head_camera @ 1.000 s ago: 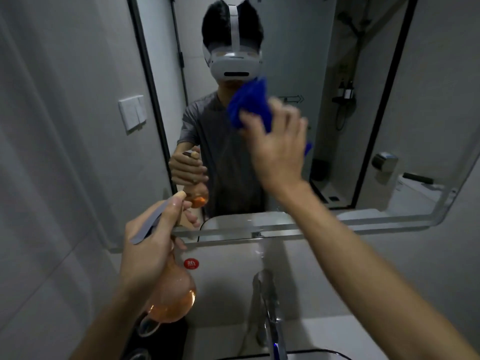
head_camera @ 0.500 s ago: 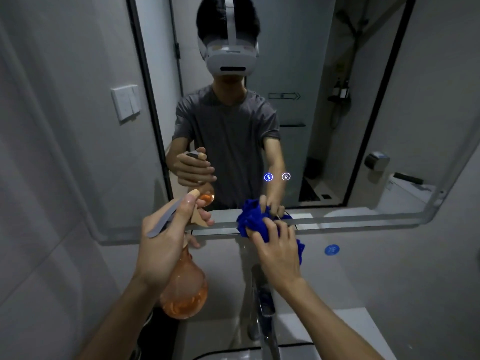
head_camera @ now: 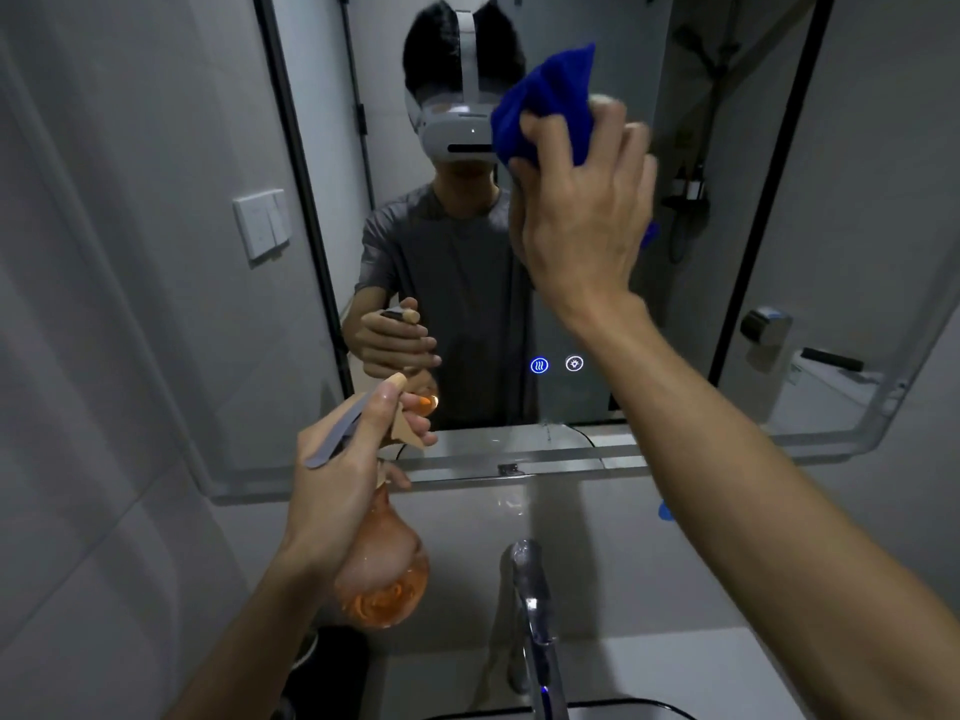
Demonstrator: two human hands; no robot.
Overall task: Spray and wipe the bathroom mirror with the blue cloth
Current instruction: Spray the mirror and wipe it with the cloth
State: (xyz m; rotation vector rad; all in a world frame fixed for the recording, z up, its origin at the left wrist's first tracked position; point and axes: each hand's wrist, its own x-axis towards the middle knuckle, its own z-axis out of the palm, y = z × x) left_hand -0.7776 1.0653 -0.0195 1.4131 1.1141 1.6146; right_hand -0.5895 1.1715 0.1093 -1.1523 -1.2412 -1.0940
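While your right arm reaches up and forward across the view, your right hand (head_camera: pixel 582 210) presses a bunched bright blue cloth (head_camera: pixel 545 103) against the upper middle of the large wall-mounted bathroom mirror with rounded corners (head_camera: pixel 613 335). The back of that hand faces you, wrist bent slightly, fingers curled round the cloth so that its folds bulge out above your knuckles; the fingertips are blurred. A small corner of blue also shows just past the heel of the hand.

Your left arm comes in from the lower left with the forearm angled upward. Your left hand (head_camera: pixel 343 485) grasps the neck of a round-bellied translucent orange spray bottle (head_camera: pixel 382 574), held low in front of the mirror's bottom left edge. Your thumb lies along the grey top of the spray head, and your fingers wrap round the front at the pale trigger. The bottle's belly hangs below your fist with orange liquid in it.

Two small lit round touch icons (head_camera: pixel 557 364) glow on the glass below the cloth. A chrome tap (head_camera: pixel 532 615) stands under the mirror, and a white wall switch (head_camera: pixel 262 223) is at the left.
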